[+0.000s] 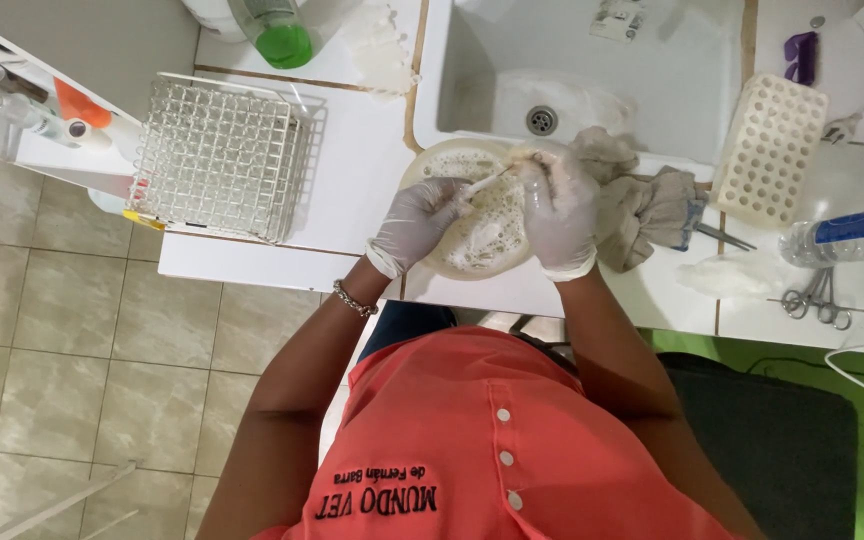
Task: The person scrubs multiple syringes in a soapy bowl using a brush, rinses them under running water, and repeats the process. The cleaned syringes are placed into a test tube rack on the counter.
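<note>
both hands gloved in thin white gloves, working over a round shallow basin (472, 215) of foamy water at centre frame, on the white counter (362, 170) just below the sink (592, 70).

left hand (417, 222): at the left edge of the basin, fingers curled narrow and pinched on the end of a thin white rod-like tool (485, 181); the tool runs up and right toward the other hand. what the tool is exactly cannot be told.

right hand (560, 210): over the right side of the basin, fingers closed around a small object that the glove hides; the tip of the thin tool meets this hand near its fingertips. object's kind not discernible.

a metal bracelet (354, 298) sits on the left wrist.

surroundings: a crumpled beige cloth (642, 205) lies just right of the right hand, touching the basin's side. white wire rack (220, 155) at left of the basin, apart from it. perforated white tray (770, 148) at upper right. clear plastic bottle with blue label (847, 235) lies on its side at far right; metal scissors-type instruments (817, 298) below it. green-bottomed bottle (277, 32) at top of frame.
</note>
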